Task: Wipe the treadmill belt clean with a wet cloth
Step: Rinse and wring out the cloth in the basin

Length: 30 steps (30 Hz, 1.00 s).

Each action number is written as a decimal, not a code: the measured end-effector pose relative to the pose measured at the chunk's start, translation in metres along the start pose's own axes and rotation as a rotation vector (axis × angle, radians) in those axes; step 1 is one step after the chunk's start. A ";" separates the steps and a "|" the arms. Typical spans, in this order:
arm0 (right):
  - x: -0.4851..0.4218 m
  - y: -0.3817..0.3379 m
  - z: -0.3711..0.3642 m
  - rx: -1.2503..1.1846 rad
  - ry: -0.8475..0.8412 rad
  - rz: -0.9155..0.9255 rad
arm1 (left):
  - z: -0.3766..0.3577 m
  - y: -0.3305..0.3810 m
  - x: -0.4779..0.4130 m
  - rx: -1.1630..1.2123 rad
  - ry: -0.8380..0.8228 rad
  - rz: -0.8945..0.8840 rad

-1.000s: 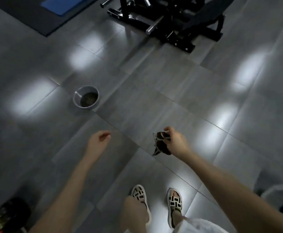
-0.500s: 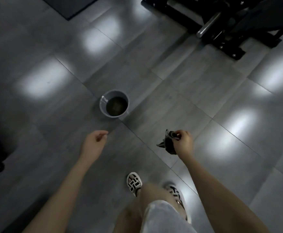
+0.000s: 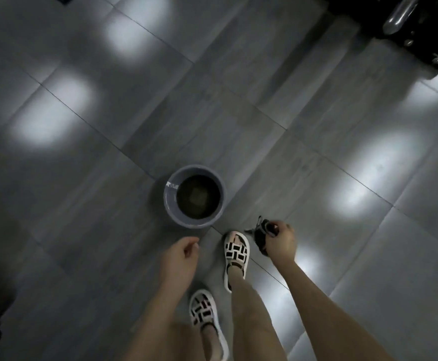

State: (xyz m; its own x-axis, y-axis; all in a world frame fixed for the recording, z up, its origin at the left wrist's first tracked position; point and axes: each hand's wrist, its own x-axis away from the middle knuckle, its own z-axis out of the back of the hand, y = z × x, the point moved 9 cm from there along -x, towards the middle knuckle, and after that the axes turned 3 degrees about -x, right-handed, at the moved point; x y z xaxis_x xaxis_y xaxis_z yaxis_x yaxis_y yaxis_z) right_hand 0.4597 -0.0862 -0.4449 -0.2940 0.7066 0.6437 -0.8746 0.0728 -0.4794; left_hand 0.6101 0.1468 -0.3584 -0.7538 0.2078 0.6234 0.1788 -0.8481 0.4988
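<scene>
On the grey tiled floor (image 3: 264, 113) we count one black gym machine (image 3: 421, 40) at one o'clock, one bucket (image 3: 169, 204) of murky water mid-frame, two sandals (image 3: 236, 250), two hands and one cloth (image 3: 261, 239). The cloth hangs at four o'clock from the bucket, our right hand (image 3: 280, 242) with fingers clamped round its top. Our left hand (image 3: 180, 256) curls loosely, holding nothing. We judge the cloth soft, light and drippy, best gripped as a gathered wad. No treadmill belt shows.
</scene>
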 end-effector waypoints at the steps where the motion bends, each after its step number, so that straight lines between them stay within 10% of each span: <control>1: -0.021 -0.006 -0.019 0.006 -0.001 -0.017 | -0.007 -0.009 -0.025 -0.023 -0.020 0.016; 13: -0.188 -0.007 -0.188 0.023 0.110 -0.067 | -0.071 -0.088 -0.267 -0.382 -0.238 -0.148; 30: -0.199 0.023 -0.274 0.081 0.151 -0.041 | -0.102 -0.120 -0.335 -0.664 -0.450 -0.308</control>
State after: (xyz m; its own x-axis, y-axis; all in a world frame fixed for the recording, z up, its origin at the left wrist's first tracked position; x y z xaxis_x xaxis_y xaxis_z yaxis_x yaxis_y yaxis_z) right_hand 0.6042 -0.0325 -0.7476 -0.2017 0.8021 0.5622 -0.9148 0.0509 -0.4007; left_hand 0.7763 0.1291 -0.6886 -0.3600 0.5301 0.7677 -0.5056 -0.8024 0.3171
